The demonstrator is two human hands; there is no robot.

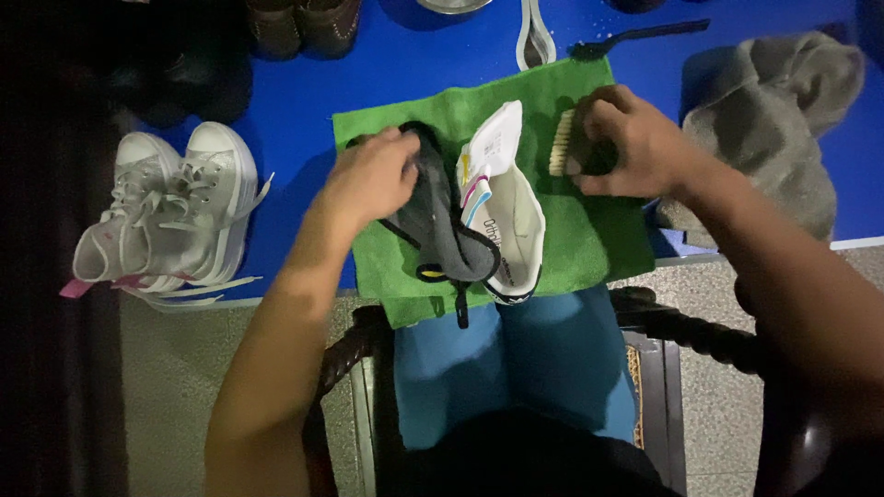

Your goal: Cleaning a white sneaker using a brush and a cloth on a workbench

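Note:
A grey and white sneaker (479, 221) lies on its side on a green cloth (589, 239) spread over the blue table (295, 110). My left hand (373, 175) grips the shoe's grey upper near the collar. My right hand (631, 143) holds a dark-backed brush (564, 143) with pale bristles, just right of the shoe's white tongue and not clearly touching it.
A pair of pale grey high-top sneakers (170, 212) stands at the left. A grey towel (773, 129) lies at the right. Brown shoes (304, 23), a thin black brush (635, 37) and a white insole (534, 37) sit at the back. A dark wooden chair (681, 331) is under me.

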